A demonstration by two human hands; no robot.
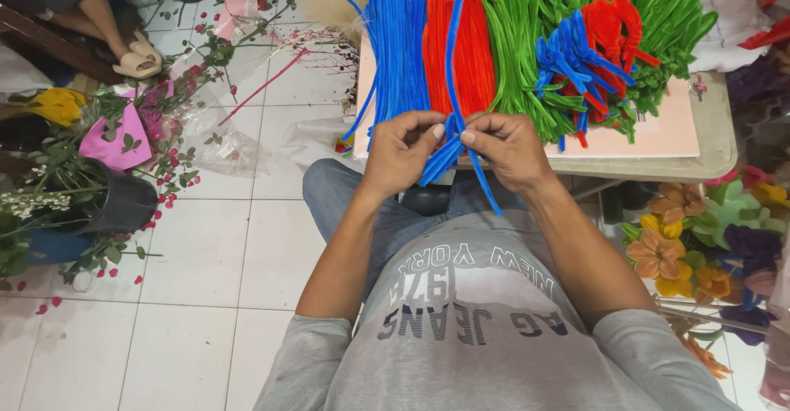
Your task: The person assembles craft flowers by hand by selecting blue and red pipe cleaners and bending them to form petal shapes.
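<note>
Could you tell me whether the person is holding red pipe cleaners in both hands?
No, both the left hand and the right hand pinch blue pipe cleaners; the red ones lie on the table.

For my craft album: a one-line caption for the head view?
Both hands pinch blue pipe cleaners before blue, red and green piles.

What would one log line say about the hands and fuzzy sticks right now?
left hand: pinching blue fuzzy sticks | right hand: pinching same sticks | table: blue, red, green piles
</note>
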